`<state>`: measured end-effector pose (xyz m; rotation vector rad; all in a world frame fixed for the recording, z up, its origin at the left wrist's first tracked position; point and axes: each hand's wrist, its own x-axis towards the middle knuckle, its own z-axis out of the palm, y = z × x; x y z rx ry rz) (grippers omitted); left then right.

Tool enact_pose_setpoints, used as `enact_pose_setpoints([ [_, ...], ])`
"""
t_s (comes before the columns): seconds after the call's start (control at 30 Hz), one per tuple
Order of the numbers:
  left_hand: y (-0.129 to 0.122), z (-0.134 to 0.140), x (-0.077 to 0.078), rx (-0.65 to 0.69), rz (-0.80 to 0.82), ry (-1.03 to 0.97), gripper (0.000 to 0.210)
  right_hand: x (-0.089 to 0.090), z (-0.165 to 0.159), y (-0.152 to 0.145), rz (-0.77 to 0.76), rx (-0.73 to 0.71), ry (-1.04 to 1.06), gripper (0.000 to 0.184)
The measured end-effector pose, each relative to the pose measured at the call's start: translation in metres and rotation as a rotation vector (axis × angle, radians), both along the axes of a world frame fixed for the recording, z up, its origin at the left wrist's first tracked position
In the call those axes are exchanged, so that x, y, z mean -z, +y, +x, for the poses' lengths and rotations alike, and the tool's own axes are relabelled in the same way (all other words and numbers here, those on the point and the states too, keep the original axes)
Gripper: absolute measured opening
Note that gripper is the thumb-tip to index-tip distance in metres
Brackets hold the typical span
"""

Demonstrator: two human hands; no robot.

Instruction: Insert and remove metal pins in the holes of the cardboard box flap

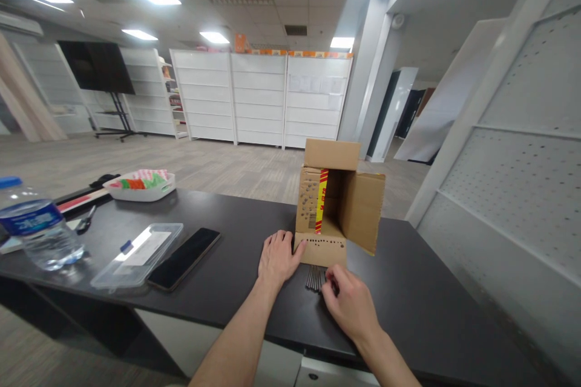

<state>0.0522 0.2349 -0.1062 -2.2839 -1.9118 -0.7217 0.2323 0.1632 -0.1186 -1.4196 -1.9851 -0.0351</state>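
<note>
A cardboard box [307, 205] stands on the dark desk with its opening facing me and its flaps spread. Its lower flap [323, 249] has a row of small holes and one dark round spot near the right end. My left hand [279, 257] lies at the box's lower left, fingers stretched out, its thumb touching that flap. In front of the flap, several thin metal screws or nails [313, 279] lie side by side. My right hand [349, 299] is at their right end, fingers curled in a pinch; what sits between the fingertips is hidden.
On the desk [245, 224] to the left are a black phone [185, 259], a clear plastic case [138, 254], a water bottle [39, 230] and a white basket [143, 190] with colourful packets. A perforated white panel [521, 175] rises at the right.
</note>
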Motion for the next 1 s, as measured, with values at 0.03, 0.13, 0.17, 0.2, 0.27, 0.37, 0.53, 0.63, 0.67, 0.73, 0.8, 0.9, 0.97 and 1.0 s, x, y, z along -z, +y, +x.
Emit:
enact_pose_setpoints([
  [0.03, -0.0001, 0.0002, -0.0006, -0.001, -0.004, 0.001, 0.046, -0.0005, -0.0006, -0.0005, -0.023, -0.011, -0.023, 0.008],
  [0.13, -0.0002, 0.0004, -0.0018, 0.001, -0.012, -0.001, 0.046, -0.0014, -0.0023, -0.002, -0.083, -0.038, -0.064, 0.009],
  [0.17, -0.0003, 0.0004, -0.002, 0.002, -0.014, -0.003, 0.046, -0.0015, -0.0028, -0.0024, -0.101, -0.049, -0.073, 0.009],
  [0.2, -0.0005, 0.0005, -0.0023, 0.002, -0.018, -0.005, 0.046, -0.0016, -0.0033, -0.0028, -0.118, -0.059, -0.083, 0.01],
  [0.27, -0.0008, 0.0004, -0.0026, 0.001, -0.027, -0.009, 0.045, -0.002, -0.0041, -0.0032, -0.142, -0.071, -0.098, 0.01],
  [0.37, -0.0014, 0.0002, -0.0032, 0.002, -0.027, -0.012, 0.045, -0.0027, -0.0051, -0.0029, -0.16, -0.073, -0.11, 0.011],
  [0.53, -0.0013, 0.0001, -0.0032, 0.002, -0.022, -0.015, 0.045, -0.0042, -0.0059, -0.0025, -0.172, -0.072, -0.114, 0.011],
  [0.63, -0.0007, 0.0003, -0.0029, -0.001, -0.028, -0.018, 0.046, -0.0047, -0.0058, -0.0028, -0.174, -0.071, -0.108, 0.011],
  [0.67, -0.0006, 0.0004, -0.0029, -0.001, -0.03, -0.019, 0.047, -0.0047, -0.0057, -0.0029, -0.173, -0.071, -0.107, 0.011],
  [0.73, -0.0006, 0.0004, -0.0031, 0.003, -0.032, -0.02, 0.046, -0.0047, -0.0054, -0.0032, -0.169, -0.071, -0.109, 0.01],
  [0.8, -0.0007, 0.0004, -0.0033, 0.004, -0.034, -0.018, 0.046, -0.0047, -0.0052, -0.0034, -0.169, -0.07, -0.111, 0.01],
  [0.9, -0.0008, 0.0005, -0.0033, 0.0, -0.036, -0.015, 0.046, -0.005, -0.0051, -0.0035, -0.181, -0.068, -0.111, 0.01],
  [0.97, -0.0008, 0.0007, -0.0033, -0.003, -0.04, -0.015, 0.046, -0.0054, -0.0054, -0.0034, -0.186, -0.066, -0.111, 0.01],
  [1.0, -0.0007, 0.0008, -0.0033, -0.003, -0.043, -0.016, 0.046, -0.0056, -0.0056, -0.0033, -0.184, -0.066, -0.111, 0.01],
])
